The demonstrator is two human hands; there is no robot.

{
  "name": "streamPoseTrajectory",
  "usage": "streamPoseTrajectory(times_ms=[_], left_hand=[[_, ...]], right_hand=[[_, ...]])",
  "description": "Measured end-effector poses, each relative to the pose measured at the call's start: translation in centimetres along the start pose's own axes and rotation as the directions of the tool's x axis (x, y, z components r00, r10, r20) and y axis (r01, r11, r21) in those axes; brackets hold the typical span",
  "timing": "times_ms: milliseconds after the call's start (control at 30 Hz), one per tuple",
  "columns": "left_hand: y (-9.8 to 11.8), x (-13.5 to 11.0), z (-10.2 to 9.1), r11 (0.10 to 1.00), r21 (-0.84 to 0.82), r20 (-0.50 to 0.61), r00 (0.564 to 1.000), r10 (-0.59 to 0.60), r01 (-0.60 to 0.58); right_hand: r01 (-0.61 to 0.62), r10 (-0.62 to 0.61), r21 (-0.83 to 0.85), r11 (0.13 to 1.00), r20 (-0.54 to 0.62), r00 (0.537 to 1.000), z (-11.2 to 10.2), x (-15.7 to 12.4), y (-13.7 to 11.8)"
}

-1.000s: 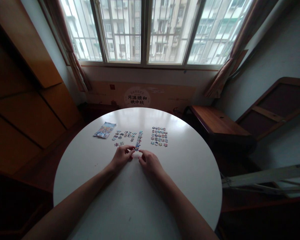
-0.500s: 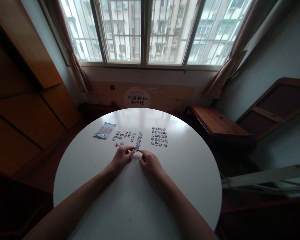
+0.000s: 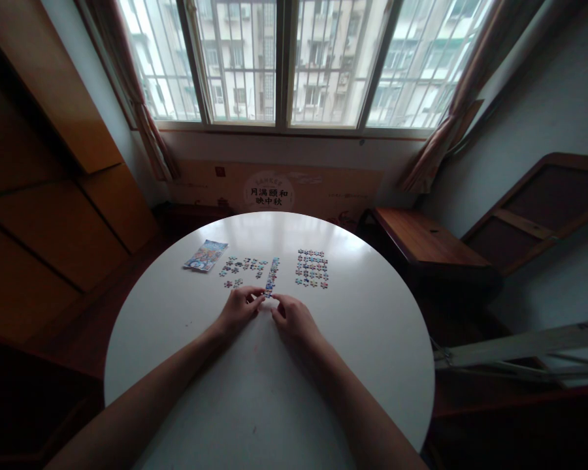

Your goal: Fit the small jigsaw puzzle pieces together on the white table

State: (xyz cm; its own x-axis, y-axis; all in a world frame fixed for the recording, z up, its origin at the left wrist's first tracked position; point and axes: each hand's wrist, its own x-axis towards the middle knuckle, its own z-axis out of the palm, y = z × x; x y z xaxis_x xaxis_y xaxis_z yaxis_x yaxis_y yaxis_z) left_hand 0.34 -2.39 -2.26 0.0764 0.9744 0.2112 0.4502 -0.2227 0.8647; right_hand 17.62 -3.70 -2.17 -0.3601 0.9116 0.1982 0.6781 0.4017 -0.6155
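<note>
A narrow strip of joined jigsaw pieces (image 3: 273,271) lies on the table, running away from me. At its near end is a small puzzle piece (image 3: 268,296). My left hand (image 3: 240,307) is closed, with thumb and forefinger pinched at the left side of that piece. From the other side, my right hand (image 3: 296,314) reaches the piece's right edge with its forefinger; its thumb stays apart and the other fingers curl beneath. Loose puzzle pieces (image 3: 232,264) are scattered left of the strip. To the right, more pieces (image 3: 312,266) are laid out in rows.
A colourful picture sheet (image 3: 206,255) lies at the left of the round white table (image 3: 264,405). Beyond the table are a printed cardboard panel (image 3: 333,179) and a barred window. A wooden desk (image 3: 421,235) stands at the right, cabinets (image 3: 78,215) at the left.
Almost nothing differs. Both hands stay at the near end of the strip, and the near piece appears shifted very slightly towards me.
</note>
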Motion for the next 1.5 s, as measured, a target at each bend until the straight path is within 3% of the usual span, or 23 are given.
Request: streamPoseTrajectory(times_ms=[900, 1500], left_hand=[[-0.55, 0.11, 0.03, 0.998, 0.060, 0.004, 1.000, -0.014, 0.014], [-0.60, 0.07, 0.12, 1.000, 0.016, 0.001, 1.000, -0.022, 0.022]], right_hand=[[0.021, -0.020, -0.039, 0.999, 0.019, 1.000, -0.30, 0.03, -0.27], [0.026, -0.024, -0.046, 0.999, 0.030, 0.999, -0.18, 0.10, -0.18]])
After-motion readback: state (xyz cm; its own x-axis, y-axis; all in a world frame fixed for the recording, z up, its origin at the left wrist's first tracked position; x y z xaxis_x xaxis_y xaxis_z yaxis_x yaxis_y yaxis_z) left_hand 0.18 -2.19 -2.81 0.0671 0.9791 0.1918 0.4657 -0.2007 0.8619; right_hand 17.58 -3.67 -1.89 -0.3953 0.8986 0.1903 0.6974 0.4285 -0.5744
